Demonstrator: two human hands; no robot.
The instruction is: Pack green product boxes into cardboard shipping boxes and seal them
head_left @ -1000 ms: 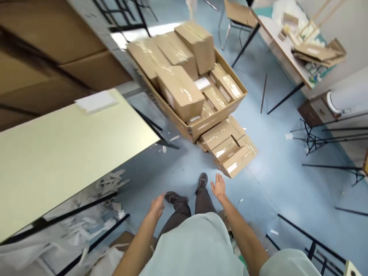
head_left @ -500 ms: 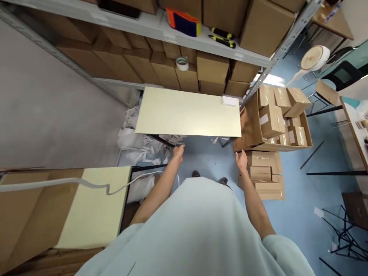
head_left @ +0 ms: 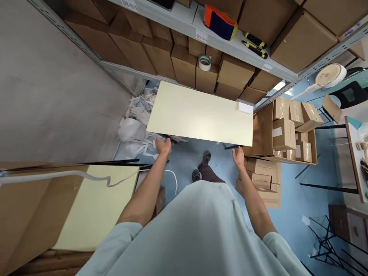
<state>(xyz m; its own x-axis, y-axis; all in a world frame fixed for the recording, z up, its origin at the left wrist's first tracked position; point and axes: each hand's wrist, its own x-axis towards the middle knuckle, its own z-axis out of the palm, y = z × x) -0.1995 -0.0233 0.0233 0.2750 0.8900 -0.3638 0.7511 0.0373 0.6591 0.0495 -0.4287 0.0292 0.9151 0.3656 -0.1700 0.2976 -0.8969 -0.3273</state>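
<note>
I stand facing a pale yellow table [head_left: 198, 115] set against a metal shelf rack. My left hand [head_left: 163, 146] hangs just short of the table's near left corner, fingers loosely apart, holding nothing. My right hand [head_left: 238, 156] hovers by the near right corner, open and empty, close to a large open carton [head_left: 262, 132] filled with small brown boxes [head_left: 283, 133]. A small white pad [head_left: 245, 107] lies on the table's far right corner. My feet [head_left: 201, 167] show on the blue floor between my hands.
Shelf [head_left: 230, 44] holds cardboard boxes, an orange-and-blue block [head_left: 220, 22], two yellow-black cutters [head_left: 255, 45] and a tape roll [head_left: 204, 63]. Stacked taped boxes [head_left: 260, 178] sit on the floor at right. Paper scraps [head_left: 138, 119] pile at left. A second yellow tabletop [head_left: 94, 207] lies near left.
My view swung from the floor and carton up to the table and shelf. Both hands rose towards the table's near edge, the left one drifting further left.
</note>
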